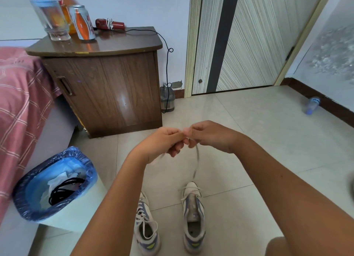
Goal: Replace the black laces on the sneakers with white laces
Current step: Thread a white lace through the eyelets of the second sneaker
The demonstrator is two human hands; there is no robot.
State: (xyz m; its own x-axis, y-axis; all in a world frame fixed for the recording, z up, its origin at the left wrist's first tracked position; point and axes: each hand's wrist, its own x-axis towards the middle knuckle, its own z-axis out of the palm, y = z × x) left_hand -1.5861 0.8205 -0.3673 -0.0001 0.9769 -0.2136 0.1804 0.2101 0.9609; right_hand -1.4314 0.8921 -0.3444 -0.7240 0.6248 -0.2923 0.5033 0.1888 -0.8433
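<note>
Pinching a white lace (197, 160), both hands (183, 138); no writing legible.

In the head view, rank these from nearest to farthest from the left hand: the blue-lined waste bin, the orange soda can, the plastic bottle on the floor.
From the left hand:
1. Blue-lined waste bin, on the floor, lower left.
2. Orange soda can, up on the brown wooden nightstand.
3. Clear plastic bottle, lying by the far right wall.

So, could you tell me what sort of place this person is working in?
Most likely a bedroom in a home: a bed with a pink checked cover stands beside a wooden bedside cabinet, with a tiled floor and a closed door behind.
</note>
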